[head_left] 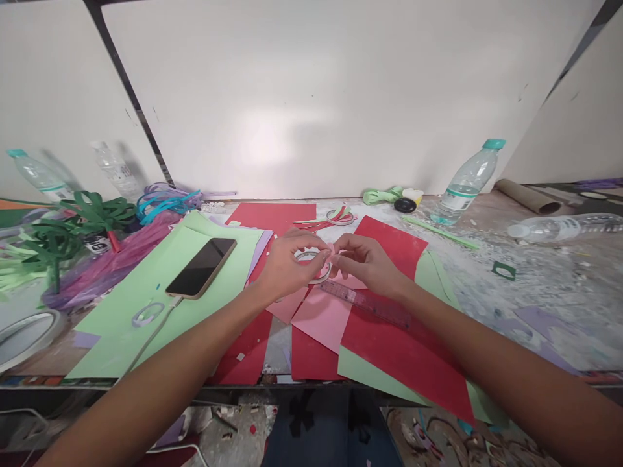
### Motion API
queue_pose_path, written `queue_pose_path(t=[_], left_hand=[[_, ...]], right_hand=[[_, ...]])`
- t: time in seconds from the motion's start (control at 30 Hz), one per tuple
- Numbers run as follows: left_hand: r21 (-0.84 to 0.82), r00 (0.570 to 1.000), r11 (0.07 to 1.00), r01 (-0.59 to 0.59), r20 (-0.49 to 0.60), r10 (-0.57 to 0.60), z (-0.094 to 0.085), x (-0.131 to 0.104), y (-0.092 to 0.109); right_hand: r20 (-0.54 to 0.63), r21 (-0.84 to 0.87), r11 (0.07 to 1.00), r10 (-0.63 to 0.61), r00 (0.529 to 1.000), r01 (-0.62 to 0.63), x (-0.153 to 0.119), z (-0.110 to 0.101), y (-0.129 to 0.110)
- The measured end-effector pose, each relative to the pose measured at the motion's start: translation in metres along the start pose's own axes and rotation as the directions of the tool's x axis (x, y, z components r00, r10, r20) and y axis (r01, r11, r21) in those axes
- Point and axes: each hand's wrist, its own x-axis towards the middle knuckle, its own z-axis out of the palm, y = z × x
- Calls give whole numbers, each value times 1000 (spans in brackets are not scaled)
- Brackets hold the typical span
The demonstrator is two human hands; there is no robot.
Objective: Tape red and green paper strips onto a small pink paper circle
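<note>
My left hand (291, 263) and my right hand (364, 261) meet over the middle of the table, both closed in a pinch. Between their fingertips is a small pink paper piece (331, 251), partly hidden by the fingers. Just beneath my hands a roll of tape (320, 281) shows in part. A clear ruler (363, 302) lies below my right hand, across pink paper (324, 319) and a red sheet (389, 340).
To the left a phone (202, 267) with a cable rests on green paper (111, 331). Dark green paper fringes (104, 217) stand farther left. An upright water bottle (468, 183) is at the back right, with another bottle (567, 228) lying beyond it. Paper strips (335, 218) lie behind my hands.
</note>
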Motion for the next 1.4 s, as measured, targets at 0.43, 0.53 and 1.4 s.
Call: queue_pose_path(t=[0.43,0.53,1.4], left_hand=[[113,999,993,-44,-9,45,1,-1,2],[144,1000,990,-6,-5,7,1,-2,2],[-366,891,814,452,221,-395,-2,6,-25]], right_hand=[[14,7,1000,4,1000,-4,-1,1,-2],[-3,-4,1000,25,1000,-25,0,0,-3],[-55,50,992,121,991,-118,5,-3,2]])
